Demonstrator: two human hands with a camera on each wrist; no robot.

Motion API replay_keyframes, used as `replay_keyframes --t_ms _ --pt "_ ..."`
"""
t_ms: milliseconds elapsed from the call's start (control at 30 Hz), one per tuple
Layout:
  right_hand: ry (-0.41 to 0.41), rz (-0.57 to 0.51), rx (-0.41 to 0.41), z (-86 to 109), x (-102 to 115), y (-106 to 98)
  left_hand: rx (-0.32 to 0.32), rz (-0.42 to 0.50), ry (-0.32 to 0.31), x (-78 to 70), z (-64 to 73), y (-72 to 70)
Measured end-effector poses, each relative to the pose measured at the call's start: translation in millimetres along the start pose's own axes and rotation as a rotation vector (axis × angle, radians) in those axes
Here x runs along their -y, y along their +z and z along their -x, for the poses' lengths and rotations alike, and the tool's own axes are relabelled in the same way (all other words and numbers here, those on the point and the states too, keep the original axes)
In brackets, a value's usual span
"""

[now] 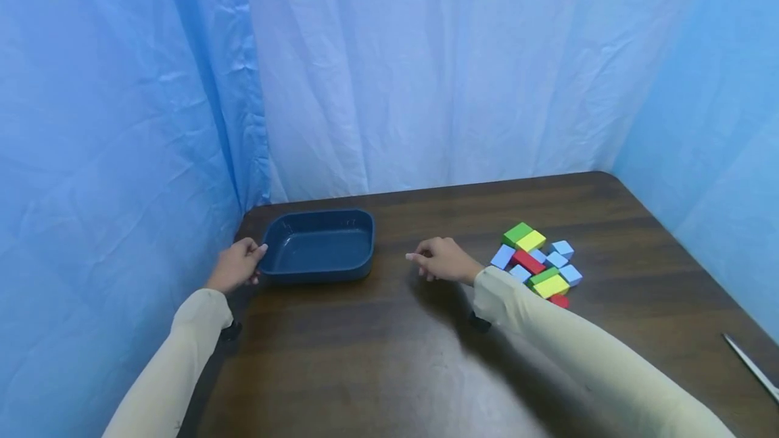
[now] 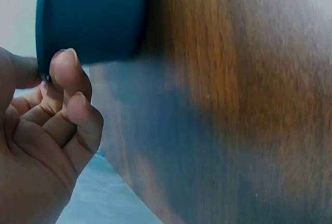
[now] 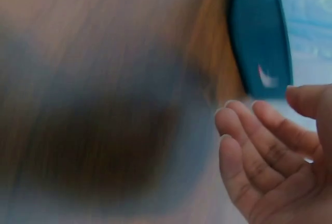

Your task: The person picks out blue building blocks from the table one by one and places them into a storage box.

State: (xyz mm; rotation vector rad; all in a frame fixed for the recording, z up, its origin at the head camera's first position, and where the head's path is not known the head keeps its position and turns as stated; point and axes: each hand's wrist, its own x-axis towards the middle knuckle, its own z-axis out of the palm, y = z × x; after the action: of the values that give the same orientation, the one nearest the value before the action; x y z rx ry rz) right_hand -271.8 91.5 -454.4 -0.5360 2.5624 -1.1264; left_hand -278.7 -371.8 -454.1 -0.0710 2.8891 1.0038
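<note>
A dark blue rectangular dish [image 1: 319,274] stands at the far left of the table. My left hand [image 1: 236,266] pinches the rim at its left end, thumb on one side and fingers curled on the other; the left wrist view shows this grip on the dish wall [image 2: 93,16] up close. To the right of the dish, my right hand [image 1: 444,259] hovers over the table with nothing in it. In the right wrist view its fingers [image 3: 259,146] are loosely bent, thumb apart from them, and the dish [image 3: 262,37] lies beyond.
Right of my right hand lies a cluster of green, yellow, red and blue blocks [image 1: 528,261]. A thin silvery object [image 1: 751,365] rests near the table's right edge. The dark wooden table [image 1: 341,370] is bordered by blue and white curtains [image 1: 426,73] at the back and sides.
</note>
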Motion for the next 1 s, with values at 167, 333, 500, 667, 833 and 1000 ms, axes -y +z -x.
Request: replay_keyframes --t_ms 167,333,500,667,833,1000 --pt "0.009 -0.096 0.047 -8.9 22 26 0.05 0.006 0.049 -6.9 1.9 6.6" --pt "0.054 -0.188 0.015 -10.6 31 38 0.118 0.027 0.117 -12.8 4.6 12.9" --pt "0.075 -0.22 -0.012 -4.6 24 30 0.185 0.058 0.137 -18.5 9.3 21.6" --pt "0.107 -0.216 -0.027 2.4 14 17 0.226 0.082 0.133 -29.0 15.5 36.1" --pt "0.136 -0.141 -0.044 7.5 10 6 0.204 0.095 0.143 -38.2 21.2 51.2" --pt "0.136 0.014 -0.108 10.9 11 -3 0.177 0.09 0.142 -40.1 22.9 58.6"
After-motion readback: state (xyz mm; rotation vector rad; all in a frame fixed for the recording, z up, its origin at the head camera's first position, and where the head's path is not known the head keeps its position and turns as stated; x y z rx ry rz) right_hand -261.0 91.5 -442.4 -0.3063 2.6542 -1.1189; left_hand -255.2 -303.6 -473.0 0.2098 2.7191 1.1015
